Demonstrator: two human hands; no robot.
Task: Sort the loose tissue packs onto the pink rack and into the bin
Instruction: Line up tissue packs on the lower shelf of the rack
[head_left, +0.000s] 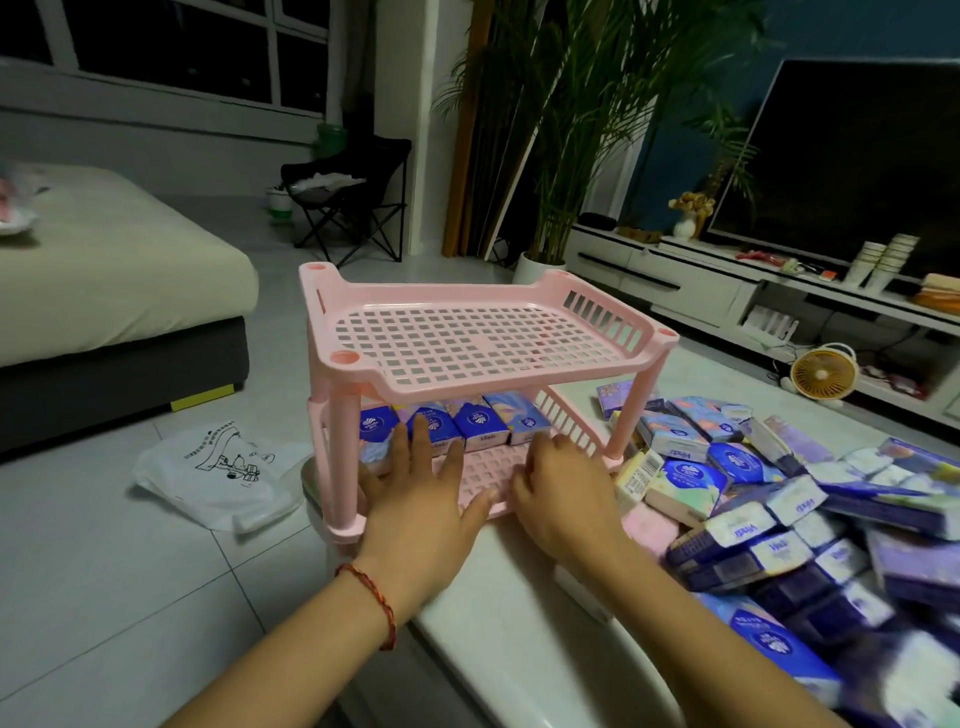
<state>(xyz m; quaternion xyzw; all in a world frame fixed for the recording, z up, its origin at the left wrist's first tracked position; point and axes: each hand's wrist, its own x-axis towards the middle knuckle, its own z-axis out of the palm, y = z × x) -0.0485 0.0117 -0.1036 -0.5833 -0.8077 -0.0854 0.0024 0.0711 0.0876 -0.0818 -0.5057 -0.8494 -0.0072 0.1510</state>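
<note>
Blue-and-purple wrapped tissue packs (475, 423) stand in a row on the lower shelf of the pink grid-patterned plastic rack (415, 389).
The left hand (415, 483) lies flat, fingers straight against the row; the right hand (561, 488) rests loosely curled on the shelf, holding nothing.

- The left hand (415, 483), its fingers (400, 441) straight, covers the lower fronts of two packs in the row of packs (478, 421) on the lower shelf of the pink rack (467, 338).
- The rack's front left post (343, 447) hides part of the leftmost pack.
- The right hand (561, 488) bends its fingertips down out of sight; whether they hold anything cannot be told.
- The heap of loose tissue packs (779, 509) runs off the right and bottom edges, and its nearest packs are blurred.
</note>
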